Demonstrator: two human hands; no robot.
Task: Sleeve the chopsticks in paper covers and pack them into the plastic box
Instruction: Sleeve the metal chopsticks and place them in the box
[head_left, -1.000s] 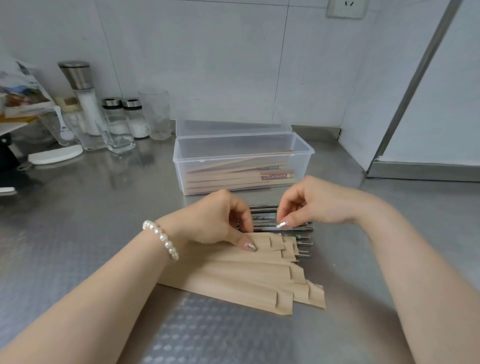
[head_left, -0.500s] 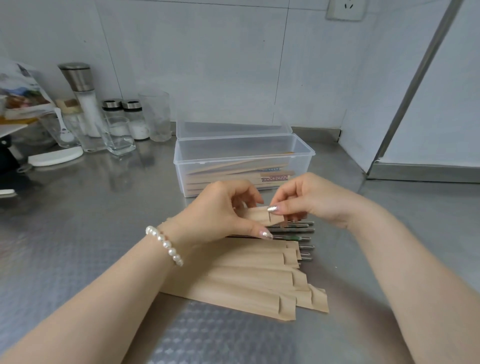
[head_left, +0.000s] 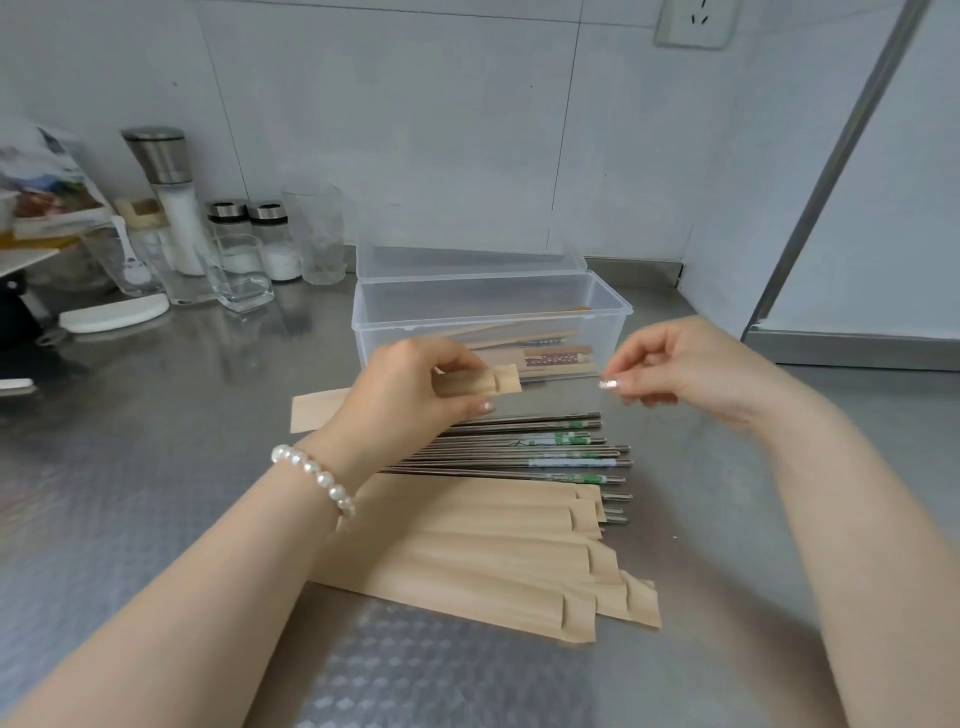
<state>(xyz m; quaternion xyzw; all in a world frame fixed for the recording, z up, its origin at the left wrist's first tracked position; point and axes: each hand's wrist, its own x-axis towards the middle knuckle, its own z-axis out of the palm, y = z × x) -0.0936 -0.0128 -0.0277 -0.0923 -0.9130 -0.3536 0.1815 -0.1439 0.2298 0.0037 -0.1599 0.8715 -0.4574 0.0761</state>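
My left hand (head_left: 410, 395) pinches one brown paper sleeve (head_left: 501, 383) and holds it in the air in front of the clear plastic box (head_left: 415, 326). The sleeve's far end sticks out to the left of my wrist. My right hand (head_left: 685, 369) hovers to the right of the sleeve, apart from it, fingers curled with thumb and forefinger together on nothing. Several bare metal chopsticks (head_left: 519, 447) lie on the counter below both hands. A fanned pile of empty paper sleeves (head_left: 493, 551) lies nearer to me. Sleeved chopsticks (head_left: 550, 358) lie inside the box.
The box's hinged lid (head_left: 467, 262) stands open against the wall. At the back left are a grinder (head_left: 166, 192), two shakers (head_left: 270, 234), drinking glasses (head_left: 239, 273) and a white lid (head_left: 114, 317). A metal frame (head_left: 831, 171) rises at the right.
My left hand has lifted the paper sleeve off the pile and up towards the box. My right hand let go of it and drew away to the right.
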